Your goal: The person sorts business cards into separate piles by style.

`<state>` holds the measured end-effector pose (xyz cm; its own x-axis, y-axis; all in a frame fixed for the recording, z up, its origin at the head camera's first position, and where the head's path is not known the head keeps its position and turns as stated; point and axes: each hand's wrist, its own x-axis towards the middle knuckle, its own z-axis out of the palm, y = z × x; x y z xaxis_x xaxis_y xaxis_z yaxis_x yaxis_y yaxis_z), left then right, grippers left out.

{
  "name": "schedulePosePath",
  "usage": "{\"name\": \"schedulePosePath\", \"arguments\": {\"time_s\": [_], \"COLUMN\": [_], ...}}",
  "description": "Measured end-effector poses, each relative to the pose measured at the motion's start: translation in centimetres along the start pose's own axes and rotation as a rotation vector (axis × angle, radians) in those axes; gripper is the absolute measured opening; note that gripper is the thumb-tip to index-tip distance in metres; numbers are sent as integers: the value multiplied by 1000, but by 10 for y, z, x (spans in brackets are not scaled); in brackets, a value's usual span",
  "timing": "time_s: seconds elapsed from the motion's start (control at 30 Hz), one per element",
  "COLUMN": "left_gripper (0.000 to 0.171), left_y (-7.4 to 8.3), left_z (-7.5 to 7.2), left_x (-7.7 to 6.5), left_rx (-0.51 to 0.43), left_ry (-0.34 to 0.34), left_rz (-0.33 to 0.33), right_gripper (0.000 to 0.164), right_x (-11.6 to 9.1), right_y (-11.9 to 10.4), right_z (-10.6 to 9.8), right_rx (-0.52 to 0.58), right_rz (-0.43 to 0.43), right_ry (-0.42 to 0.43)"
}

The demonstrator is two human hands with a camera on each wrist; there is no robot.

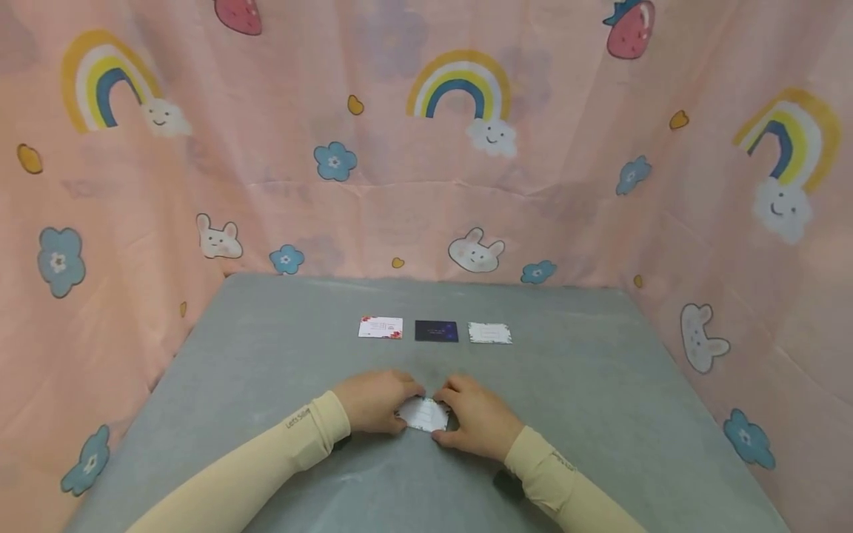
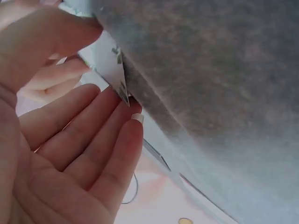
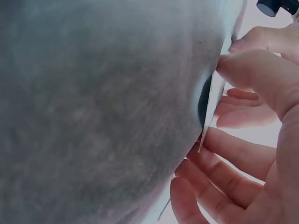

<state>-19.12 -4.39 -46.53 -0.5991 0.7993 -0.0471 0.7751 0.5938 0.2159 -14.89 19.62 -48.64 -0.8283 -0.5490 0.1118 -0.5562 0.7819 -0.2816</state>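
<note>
A small white card point(image 1: 424, 413) with a leafy printed border is held between both hands, low over the grey table. My left hand point(image 1: 373, 401) grips its left end, thumb on the near edge and fingertips at the far edge. The right hand point(image 1: 485, 422) pinches the opposite end in the same way. In the left wrist view, a corner of the card point(image 2: 110, 63) pokes out between thumb and fingertips. Seen from the right wrist, the card point(image 3: 213, 100) shows nearly edge-on and slightly bowed, with a dark gap beneath it.
Beyond the hands, three cards lie in a row on the grey table point(image 1: 266, 355): a white card with red flowers point(image 1: 380, 327), a dark blue card point(image 1: 436, 331) and a white card with a leafy border point(image 1: 489, 333). A pink patterned curtain point(image 1: 426, 215) surrounds the table.
</note>
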Motion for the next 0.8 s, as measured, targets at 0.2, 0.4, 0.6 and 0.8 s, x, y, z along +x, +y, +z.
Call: {"name": "schedulePosePath", "arguments": {"time_s": [0.2,0.4,0.6,0.8], "left_gripper": [60,57,57,58], "left_y": [3,5,7,3], "left_z": [1,4,-2,-12], "left_x": [1,7,52,121], "left_rx": [35,-12,4,28], "left_ry": [-1,21,66,130], "left_rz": [-4,-52,-78,-144], "right_gripper": [51,53,57,63], "right_x": [-1,-3,-2,17], "right_y": [-1,6,36,82], "right_z": [-1,-2,-22,-49], "right_rx": [-25,-19,-48,-91], "right_rz": [-5,12,66,174], "right_ry": [31,41,81,81]}}
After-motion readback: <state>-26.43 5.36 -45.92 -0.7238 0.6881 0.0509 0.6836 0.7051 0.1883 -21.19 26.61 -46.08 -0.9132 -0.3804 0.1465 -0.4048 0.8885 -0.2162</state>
